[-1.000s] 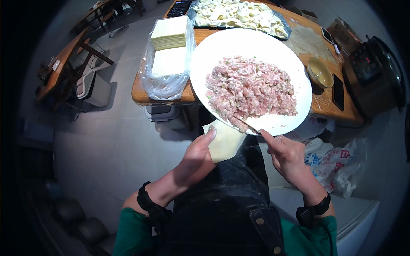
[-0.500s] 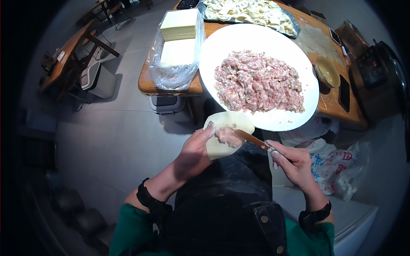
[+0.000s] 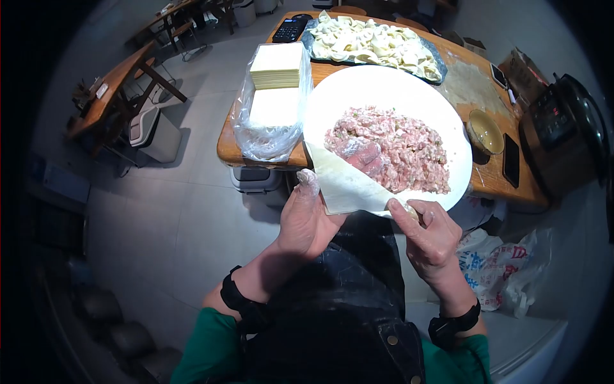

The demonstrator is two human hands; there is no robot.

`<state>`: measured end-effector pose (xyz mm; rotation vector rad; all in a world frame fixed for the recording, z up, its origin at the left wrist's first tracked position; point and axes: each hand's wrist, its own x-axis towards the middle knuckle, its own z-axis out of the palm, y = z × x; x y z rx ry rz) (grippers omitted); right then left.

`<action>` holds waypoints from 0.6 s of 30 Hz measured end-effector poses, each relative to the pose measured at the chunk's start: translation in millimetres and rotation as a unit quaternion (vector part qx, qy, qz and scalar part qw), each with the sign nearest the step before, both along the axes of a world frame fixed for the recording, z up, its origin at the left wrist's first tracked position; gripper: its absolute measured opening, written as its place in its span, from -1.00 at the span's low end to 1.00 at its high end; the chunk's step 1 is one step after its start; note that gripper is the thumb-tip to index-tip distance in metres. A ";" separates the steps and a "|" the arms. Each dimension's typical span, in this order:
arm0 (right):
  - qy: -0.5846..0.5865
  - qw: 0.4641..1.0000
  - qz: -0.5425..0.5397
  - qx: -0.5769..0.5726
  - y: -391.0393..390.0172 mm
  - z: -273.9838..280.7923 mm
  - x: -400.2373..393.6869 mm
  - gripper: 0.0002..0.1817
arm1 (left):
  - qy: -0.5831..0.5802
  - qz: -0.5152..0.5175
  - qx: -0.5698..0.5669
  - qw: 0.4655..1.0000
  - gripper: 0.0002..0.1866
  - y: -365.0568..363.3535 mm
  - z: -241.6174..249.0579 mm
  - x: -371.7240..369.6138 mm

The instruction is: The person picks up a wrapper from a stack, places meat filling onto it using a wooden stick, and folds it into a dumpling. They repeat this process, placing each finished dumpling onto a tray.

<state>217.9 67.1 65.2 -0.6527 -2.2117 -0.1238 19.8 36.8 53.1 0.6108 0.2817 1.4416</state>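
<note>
In front of the person, in the head view, the left hand (image 3: 307,221) supports a wrapper (image 3: 342,185) with a lump of filling (image 3: 361,153) on it, not yet folded, while the tray (image 3: 308,40) of finished dumplings (image 3: 374,41) is nearly full and much minced meat (image 3: 409,150) remains on the white plate (image 3: 384,83). The right hand (image 3: 428,240) has its fingers closed near the wrapper's corner, but I cannot tell what they grip, because the wrapper hides the left fingers and blends with the plate.

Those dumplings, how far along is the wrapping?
Done: a tray of folded dumplings sits at the table's far end. In hand: the left hand holds a wrapper with a dab of filling, and the right hand pinches its near corner. Left: the white plate holds plenty of minced meat filling, and stacks of square wrappers wait in the plastic bag.
</note>
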 end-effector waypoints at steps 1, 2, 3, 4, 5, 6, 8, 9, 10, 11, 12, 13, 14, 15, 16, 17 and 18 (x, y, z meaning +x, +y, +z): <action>0.000 1.000 0.000 0.000 -1.4 -3.8 -0.7 -0.44 | -0.018 0.025 -0.003 1.000 -0.31 -0.8 -4.8 1.5; -0.006 1.000 -0.004 -0.017 -2.9 -9.0 -1.3 -0.44 | 0.006 0.046 -0.003 0.999 -0.34 -2.1 -7.6 2.4; -0.012 0.999 -0.007 -0.035 -4.3 -13.4 -1.6 -0.44 | 0.006 0.045 -0.003 0.999 -0.34 -2.1 -9.1 3.5; -0.016 0.999 -0.006 -0.048 -5.8 -16.4 -1.3 -0.47 | 0.027 0.063 -0.025 0.997 -0.44 -1.1 -10.7 4.9; -0.015 0.999 -0.008 -0.047 -7.1 -19.0 -0.5 -0.47 | 0.049 0.080 -0.046 0.995 -0.53 0.5 -11.6 5.9; 0.013 0.995 0.004 -0.097 -8.6 -21.3 0.7 -0.49 | 0.049 0.077 -0.044 0.995 -0.53 2.3 -11.3 5.9; 0.041 0.989 0.007 -0.145 -7.3 -21.3 8.3 -0.52 | 0.055 0.076 -0.066 0.993 -0.56 6.4 -9.7 3.9; 0.016 0.989 0.000 -0.150 -3.1 -19.6 21.2 -0.54 | 0.054 0.068 -0.062 0.994 -0.56 9.3 -9.0 2.3; -0.011 0.988 -0.009 -0.153 2.0 -17.3 36.9 -0.56 | 0.053 0.096 -0.082 0.991 -0.58 12.2 -8.3 -0.2; -0.044 0.989 -0.022 -0.138 11.1 -15.0 55.5 -0.56 | 0.052 0.123 -0.103 0.986 -0.59 15.1 -8.1 -2.8; -0.052 0.989 -0.047 -0.131 20.2 -9.3 73.1 -0.56 | 0.052 0.140 -0.125 0.981 -0.62 17.8 -11.8 -6.8; -0.051 0.984 -0.096 -0.142 30.5 -0.8 88.6 -0.56 | 0.051 0.135 -0.121 0.982 -0.62 20.2 -14.5 -8.4; -0.009 0.977 -0.161 -0.141 42.8 2.0 101.9 -0.59 | 0.058 0.127 -0.135 0.981 -0.63 21.5 -16.7 -10.3; 0.004 0.966 -0.228 -0.123 60.4 1.2 119.9 -0.63 | 0.065 0.123 -0.150 0.979 -0.64 22.4 -18.5 -11.9; -0.013 0.964 -0.258 -0.058 80.3 3.8 136.1 -0.69 | 0.068 0.113 -0.142 0.981 -0.62 22.8 -20.4 -11.5; -0.058 0.943 -0.324 -0.060 96.6 6.0 151.9 -0.75 | 0.070 0.119 -0.138 0.981 -0.62 22.4 -17.1 -9.4; -0.118 0.923 -0.363 -0.042 113.7 6.1 167.1 -0.82 | 0.083 0.094 -0.131 0.983 -0.62 21.9 -11.8 -5.9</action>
